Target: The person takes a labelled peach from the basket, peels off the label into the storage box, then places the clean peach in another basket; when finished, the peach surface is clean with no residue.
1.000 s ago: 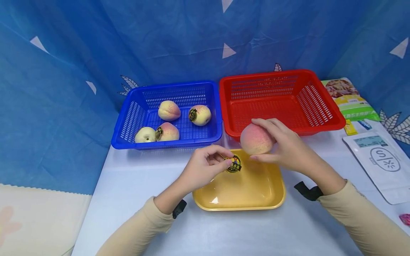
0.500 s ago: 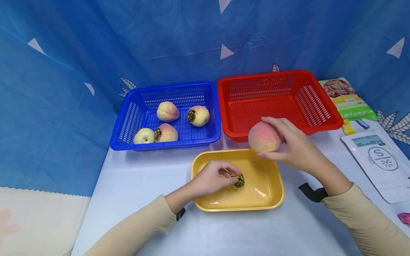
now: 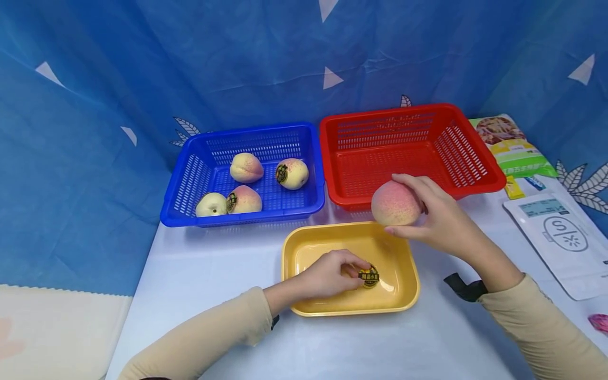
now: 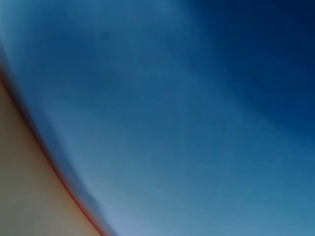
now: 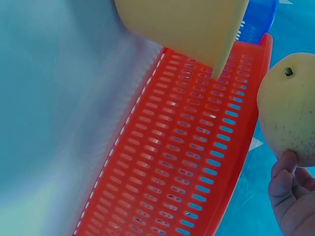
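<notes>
In the head view my left hand (image 3: 332,274) reaches into the yellow tray (image 3: 304,309). Its thumb and fingers pinch a round black-and-gold sticker (image 3: 370,276) low over the tray floor. My right hand (image 3: 437,216) grips a pink-and-yellow peach (image 3: 395,204) above the tray's far right corner, just in front of the red basket (image 3: 342,199). From the right wrist, the peach (image 5: 290,105) shows its stem end, with fingertips (image 5: 283,184) against its side. Only blurred blue and a pale edge fill the left wrist view.
The blue basket (image 3: 173,217) at the back left holds several peaches, some with black stickers. Right of the red basket lie a green food bag (image 3: 518,150), a small yellow packet (image 3: 513,187) and a white pouch (image 3: 560,243). A pink wrapped piece (image 3: 599,322) is at the right edge.
My left hand has moved right and down toward me with the sticker, deeper over the tray. The right hand has carried the peach slightly to the right, away from the left hand.
</notes>
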Demonstrator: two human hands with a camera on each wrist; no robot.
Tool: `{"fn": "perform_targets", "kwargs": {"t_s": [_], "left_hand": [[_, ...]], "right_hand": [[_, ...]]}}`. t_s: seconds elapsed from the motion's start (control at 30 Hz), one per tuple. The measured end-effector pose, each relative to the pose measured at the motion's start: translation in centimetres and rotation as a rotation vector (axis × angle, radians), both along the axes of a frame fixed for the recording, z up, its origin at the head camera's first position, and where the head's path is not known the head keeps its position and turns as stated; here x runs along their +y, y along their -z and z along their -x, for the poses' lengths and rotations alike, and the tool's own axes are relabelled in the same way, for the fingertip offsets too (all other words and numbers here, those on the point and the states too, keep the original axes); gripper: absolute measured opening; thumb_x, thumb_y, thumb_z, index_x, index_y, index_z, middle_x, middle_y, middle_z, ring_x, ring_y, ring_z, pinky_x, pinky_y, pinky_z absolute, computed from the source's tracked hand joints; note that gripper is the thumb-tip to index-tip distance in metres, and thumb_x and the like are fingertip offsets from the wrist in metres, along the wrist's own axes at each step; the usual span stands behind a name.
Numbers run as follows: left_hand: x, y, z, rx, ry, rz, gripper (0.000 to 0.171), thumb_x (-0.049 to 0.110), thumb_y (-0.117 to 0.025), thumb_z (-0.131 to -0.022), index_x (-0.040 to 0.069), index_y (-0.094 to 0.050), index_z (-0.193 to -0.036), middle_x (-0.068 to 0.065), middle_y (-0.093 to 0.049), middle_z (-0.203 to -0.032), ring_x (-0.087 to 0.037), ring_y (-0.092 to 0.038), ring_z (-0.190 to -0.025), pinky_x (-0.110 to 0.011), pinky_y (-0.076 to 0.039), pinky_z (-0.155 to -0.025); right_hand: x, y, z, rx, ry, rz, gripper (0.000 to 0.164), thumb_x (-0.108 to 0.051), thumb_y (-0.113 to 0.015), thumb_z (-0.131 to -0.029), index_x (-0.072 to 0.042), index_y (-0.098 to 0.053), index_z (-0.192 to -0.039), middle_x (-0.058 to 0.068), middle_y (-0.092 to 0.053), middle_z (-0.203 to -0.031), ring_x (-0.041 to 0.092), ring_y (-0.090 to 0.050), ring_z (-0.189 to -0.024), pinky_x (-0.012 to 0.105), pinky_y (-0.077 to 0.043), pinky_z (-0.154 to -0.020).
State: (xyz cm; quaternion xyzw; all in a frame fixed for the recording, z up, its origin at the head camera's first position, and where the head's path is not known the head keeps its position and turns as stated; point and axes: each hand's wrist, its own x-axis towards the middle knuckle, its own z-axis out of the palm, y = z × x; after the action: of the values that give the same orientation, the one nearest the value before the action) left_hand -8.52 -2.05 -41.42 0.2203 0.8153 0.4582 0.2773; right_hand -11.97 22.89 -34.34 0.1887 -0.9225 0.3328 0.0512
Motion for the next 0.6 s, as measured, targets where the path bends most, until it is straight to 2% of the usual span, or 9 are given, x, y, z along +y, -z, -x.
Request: {"fn": "perform_targets", "kwargs": {"t_s": [0.03, 0.1, 0.17, 0.27, 0.4, 0.6], "left_hand": [[0.0, 0.0, -0.1, 0.032, 0.035, 0.032, 0.029, 0.011, -0.072, -0.089, 0.012, -0.072, -0.118, 0.002, -0.069, -0.108, -0.003, -0.062, -0.091, -0.015, -0.051, -0.082], [0.1, 0.1, -0.2, 0.115, 0.114, 0.096, 0.033, 0.015, -0.070, -0.091, 0.014, -0.069, -0.124, 0.003, -0.066, -0.113, -0.003, -0.060, -0.096, -0.014, -0.049, -0.087], [0.2, 0.2, -0.3, 0.189, 0.179, 0.147, 0.037, 0.018, -0.067, -0.092, 0.015, -0.066, -0.128, 0.004, -0.064, -0.117, -0.004, -0.057, -0.102, -0.015, -0.046, -0.091], [0.4, 0.1, -0.5, 0.265, 0.236, 0.201, 0.041, 0.022, -0.065, -0.092, 0.018, -0.064, -0.133, 0.004, -0.059, -0.119, -0.006, -0.053, -0.107, -0.017, -0.044, -0.094], [0.5, -0.2, -0.5, 0.286, 0.221, 0.230, 0.043, 0.023, -0.063, -0.093, 0.020, -0.062, -0.136, 0.001, -0.053, -0.120, -0.008, -0.050, -0.109, -0.019, -0.044, -0.096], [-0.2, -1.8, -0.4, 0.302, 0.125, 0.192, 0.045, 0.027, -0.062, -0.094, 0.022, -0.056, -0.139, 0.000, -0.052, -0.127, -0.013, -0.050, -0.113, -0.023, -0.046, -0.095]], "right_hand": [[0.0, 0.0, 0.0, 0.001, 0.002, -0.001, 0.093, -0.032, -0.091, -0.070, -0.026, -0.042, -0.149, 0.006, -0.053, -0.132, 0.021, -0.053, -0.115, 0.048, -0.059, -0.085], [0.1, 0.0, 0.1, 0.002, 0.008, -0.004, 0.094, -0.032, -0.091, -0.070, -0.026, -0.041, -0.149, 0.006, -0.053, -0.132, 0.020, -0.053, -0.114, 0.033, -0.059, -0.085], [0.2, 0.0, 0.1, 0.003, 0.012, -0.005, 0.094, -0.032, -0.091, -0.070, -0.026, -0.041, -0.149, 0.005, -0.053, -0.133, 0.019, -0.053, -0.114, 0.020, -0.054, -0.084], [0.3, 0.0, 0.2, 0.004, 0.014, -0.002, 0.094, -0.031, -0.091, -0.070, -0.025, -0.041, -0.149, 0.006, -0.053, -0.134, 0.020, -0.053, -0.115, 0.012, -0.047, -0.083], [0.5, -0.1, 0.2, 0.005, 0.022, -0.001, 0.094, -0.031, -0.091, -0.070, -0.026, -0.041, -0.149, 0.006, -0.053, -0.134, 0.020, -0.054, -0.115, 0.009, -0.045, -0.082], [1.0, -0.2, 0.2, 0.029, 0.033, 0.017, 0.095, -0.028, -0.092, -0.068, -0.025, -0.042, -0.149, 0.007, -0.054, -0.132, 0.019, -0.054, -0.111, 0.003, -0.042, -0.079]]}}
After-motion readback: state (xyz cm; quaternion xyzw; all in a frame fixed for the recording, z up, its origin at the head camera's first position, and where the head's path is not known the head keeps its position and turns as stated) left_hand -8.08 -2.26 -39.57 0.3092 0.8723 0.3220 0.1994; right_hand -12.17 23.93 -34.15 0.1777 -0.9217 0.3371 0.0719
